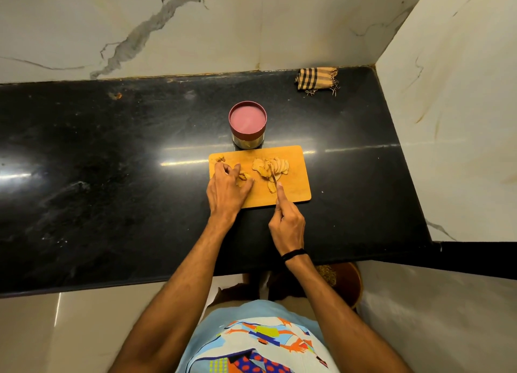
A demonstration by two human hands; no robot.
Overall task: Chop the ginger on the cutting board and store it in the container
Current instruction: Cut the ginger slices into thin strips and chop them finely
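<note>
A wooden cutting board (293, 188) lies on the black counter. Sliced ginger (275, 166) is fanned out at its middle, and a small scrap (220, 158) sits at the far left corner. My left hand (227, 189) rests on the board's left side, its curled fingers holding a ginger piece (242, 176). My right hand (286, 221) grips a knife (272, 175) whose blade points into the slices. Just behind the board stands a steel container (247, 125) with a pink-red lid on it.
The black stone counter (112, 163) runs left, with marble walls behind and to the right. A folded checked cloth (317, 79) lies at the back right corner. The counter's front edge is close to my body.
</note>
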